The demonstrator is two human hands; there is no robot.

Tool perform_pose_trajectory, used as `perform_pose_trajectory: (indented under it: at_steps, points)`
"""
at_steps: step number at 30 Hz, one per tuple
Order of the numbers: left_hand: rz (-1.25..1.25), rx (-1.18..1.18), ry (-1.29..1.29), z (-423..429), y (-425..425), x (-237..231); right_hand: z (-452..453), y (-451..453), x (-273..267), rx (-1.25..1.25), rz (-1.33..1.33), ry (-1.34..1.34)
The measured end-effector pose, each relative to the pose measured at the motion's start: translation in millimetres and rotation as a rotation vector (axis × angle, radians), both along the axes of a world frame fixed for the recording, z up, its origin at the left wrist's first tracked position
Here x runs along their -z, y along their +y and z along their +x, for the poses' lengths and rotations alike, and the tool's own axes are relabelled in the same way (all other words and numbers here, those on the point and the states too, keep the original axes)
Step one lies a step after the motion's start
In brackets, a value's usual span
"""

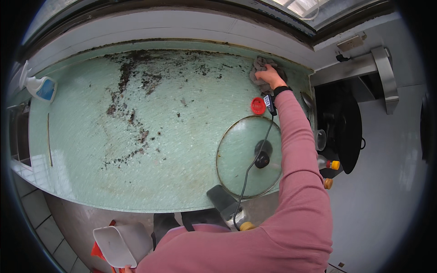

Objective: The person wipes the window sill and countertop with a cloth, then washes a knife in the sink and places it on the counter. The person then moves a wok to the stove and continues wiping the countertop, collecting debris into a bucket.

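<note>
My right hand presses a crumpled grey-brown cloth onto the green countertop, close to its raised back edge. A dark band circles that wrist, and a small device with a black cable hangs beside it. To the left of the cloth, dark crumbly dirt lies along the back edge and trails toward the counter's middle. Only the fingers of my left hand show, at the bottom rim, gripping the edge of a pale plastic bin. The bin is tilted below the counter's front edge.
A glass pot lid lies on the counter near a red slotted plastic piece. At the left stands a spray bottle, with a thin stick nearby. A black wok and capped bottles are right of my arm.
</note>
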State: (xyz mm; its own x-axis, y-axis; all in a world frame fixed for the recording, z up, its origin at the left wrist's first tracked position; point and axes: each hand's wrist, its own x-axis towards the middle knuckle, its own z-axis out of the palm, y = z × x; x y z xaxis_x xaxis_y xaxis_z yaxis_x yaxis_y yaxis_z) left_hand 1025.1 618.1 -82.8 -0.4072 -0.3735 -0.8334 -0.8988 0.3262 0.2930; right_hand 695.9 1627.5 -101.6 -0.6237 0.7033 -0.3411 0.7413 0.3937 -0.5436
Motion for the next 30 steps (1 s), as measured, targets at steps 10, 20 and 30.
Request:
perform_pose_trajectory:
  at_steps: [10, 20, 30]
  points:
    - [-0.061, 0.618, 0.307, 36, -12, 5, -71, -105, -12, -0.300, -0.071, 0.006]
    - [0.326, -0.877, 0.086, 70, -20, 45, -67, -122, -18, -0.365, -0.033, -0.007]
    - [0.387, -0.957, 0.049, 54, -19, 58, -83, -146, 12, -0.431, 0.102, -0.044]
